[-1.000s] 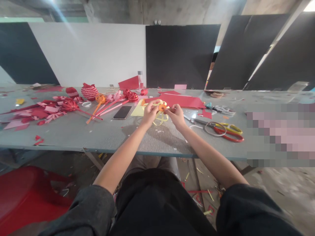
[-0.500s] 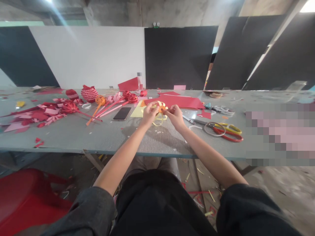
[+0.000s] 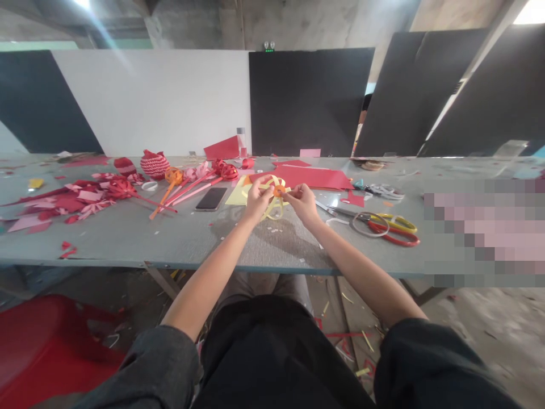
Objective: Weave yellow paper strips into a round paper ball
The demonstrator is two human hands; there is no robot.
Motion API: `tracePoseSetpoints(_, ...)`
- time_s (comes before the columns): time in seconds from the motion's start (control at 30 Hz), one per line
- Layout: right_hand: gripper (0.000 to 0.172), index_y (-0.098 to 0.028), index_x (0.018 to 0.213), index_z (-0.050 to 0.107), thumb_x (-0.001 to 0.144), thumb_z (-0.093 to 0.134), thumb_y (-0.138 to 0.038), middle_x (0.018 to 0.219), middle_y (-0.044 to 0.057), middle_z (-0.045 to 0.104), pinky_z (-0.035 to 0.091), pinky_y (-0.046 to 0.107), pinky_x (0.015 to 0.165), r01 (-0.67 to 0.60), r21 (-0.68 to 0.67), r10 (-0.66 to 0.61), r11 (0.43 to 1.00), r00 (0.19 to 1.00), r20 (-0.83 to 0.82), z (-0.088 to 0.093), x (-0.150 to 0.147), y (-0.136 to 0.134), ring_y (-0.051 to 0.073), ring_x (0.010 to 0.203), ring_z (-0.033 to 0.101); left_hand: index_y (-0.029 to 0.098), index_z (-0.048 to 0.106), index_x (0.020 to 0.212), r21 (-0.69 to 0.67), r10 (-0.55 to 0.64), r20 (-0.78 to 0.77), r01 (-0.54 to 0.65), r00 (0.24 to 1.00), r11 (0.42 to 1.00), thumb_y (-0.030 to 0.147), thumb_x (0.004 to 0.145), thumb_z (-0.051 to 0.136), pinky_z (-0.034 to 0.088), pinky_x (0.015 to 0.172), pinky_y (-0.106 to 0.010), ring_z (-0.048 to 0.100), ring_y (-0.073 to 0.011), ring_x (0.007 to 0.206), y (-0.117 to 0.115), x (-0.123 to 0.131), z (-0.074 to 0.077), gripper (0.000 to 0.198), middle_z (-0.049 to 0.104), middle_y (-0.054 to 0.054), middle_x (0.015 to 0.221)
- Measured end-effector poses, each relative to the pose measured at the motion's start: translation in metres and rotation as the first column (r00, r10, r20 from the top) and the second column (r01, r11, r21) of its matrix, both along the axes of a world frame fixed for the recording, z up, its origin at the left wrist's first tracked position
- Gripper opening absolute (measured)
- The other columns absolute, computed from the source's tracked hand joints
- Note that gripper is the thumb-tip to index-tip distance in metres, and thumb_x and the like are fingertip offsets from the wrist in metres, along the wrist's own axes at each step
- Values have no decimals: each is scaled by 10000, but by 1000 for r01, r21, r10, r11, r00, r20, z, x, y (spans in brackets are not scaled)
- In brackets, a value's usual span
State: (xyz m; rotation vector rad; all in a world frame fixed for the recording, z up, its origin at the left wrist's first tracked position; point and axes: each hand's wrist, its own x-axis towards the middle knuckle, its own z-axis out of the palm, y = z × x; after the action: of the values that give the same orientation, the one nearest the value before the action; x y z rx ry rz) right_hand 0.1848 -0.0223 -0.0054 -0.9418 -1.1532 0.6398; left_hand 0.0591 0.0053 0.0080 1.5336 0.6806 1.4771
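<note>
A flower-like piece of looped yellow paper strips [image 3: 275,213] with an orange centre [image 3: 279,191] is held up above the table. My left hand [image 3: 258,200] grips it from the left, thumb against the orange centre. From the right, my right hand [image 3: 303,201] pinches at the edge of the orange centre, fingertips together. Behind and below the hands lie a yellow paper sheet [image 3: 235,195] and red paper sheets [image 3: 323,176]. The exact fingertip contact is too small to make out.
A phone [image 3: 212,198] and paper flowers on sticks [image 3: 187,193] lie to the left, beside a pile of red and pink paper [image 3: 80,199]. Scissors [image 3: 394,230] and a tape ring [image 3: 357,225] are on the right. A red stool [image 3: 51,346] stands lower left.
Both hands have stayed almost in place on the paper piece. The yellow loops and orange centre have turned slightly, and the camera view has shifted a little.
</note>
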Motion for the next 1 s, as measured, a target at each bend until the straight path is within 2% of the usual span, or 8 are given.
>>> tracePoseSetpoints(0.13,359,-219,666,358,596,684,-353,576,-64,482,359,238,522,114,1,-114,993,991,65,-1,2,-1,88,523,449,195,516,1084,24,6,-23,-5,1000,1000,273,716,660,363,461,-179,472,-65,441,6,-1,-4,403,523,61,532)
tracePoseSetpoints(0.23,367,-219,744,396,570,704,-316,754,-17,557,420,276,661,171,127,-184,977,977,104,0,3,0,129,714,540,205,483,1149,89,77,-80,-69,994,994,287,698,681,418,508,-202,549,-96,517,12,-3,-9,499,603,20,645)
tracePoseSetpoints(0.33,377,-226,846,397,602,677,-295,853,13,598,437,310,742,99,190,-122,977,986,113,2,5,1,162,846,582,232,426,1229,200,122,-138,-93,983,975,337,699,686,467,570,-241,609,-128,627,14,-4,-11,600,639,-49,923)
tracePoseSetpoints(0.47,375,-225,879,399,625,662,-310,723,-12,616,451,317,663,25,74,-34,997,992,119,2,9,2,178,733,616,262,346,1298,320,158,-184,-93,970,943,387,702,683,493,662,-289,629,-173,786,10,-4,-11,697,545,-100,1185)
tracePoseSetpoints(0.53,393,-225,874,398,608,673,-321,687,-26,614,452,307,638,13,44,-16,999,997,79,2,10,4,171,692,616,245,335,1305,322,162,-220,-85,962,943,410,708,672,496,674,-303,628,-184,797,8,-4,-11,705,577,-106,1129)
tracePoseSetpoints(0.6,418,-228,871,387,592,681,-333,667,-38,611,451,296,624,6,43,-8,999,999,39,1,10,4,158,657,609,221,322,1310,286,127,-267,-47,955,957,421,711,666,496,644,-303,632,-186,741,6,-4,-11,719,641,-82,931)
tracePoseSetpoints(0.7,439,-235,863,367,582,685,-348,650,-52,600,448,278,597,-7,57,6,998,1000,11,0,8,4,138,602,590,209,304,1313,228,54,-302,17,952,973,413,713,664,490,590,-289,633,-180,646,5,-5,-9,728,627,-14,674)
tracePoseSetpoints(1.0,398,-224,919,411,612,653,-297,683,-35,624,460,305,637,14,50,-22,999,984,177,2,11,2,155,659,605,203,394,1230,207,124,-293,-63,948,976,336,710,674,436,539,-234,599,-144,563,2,-7,-5,605,585,26,584)
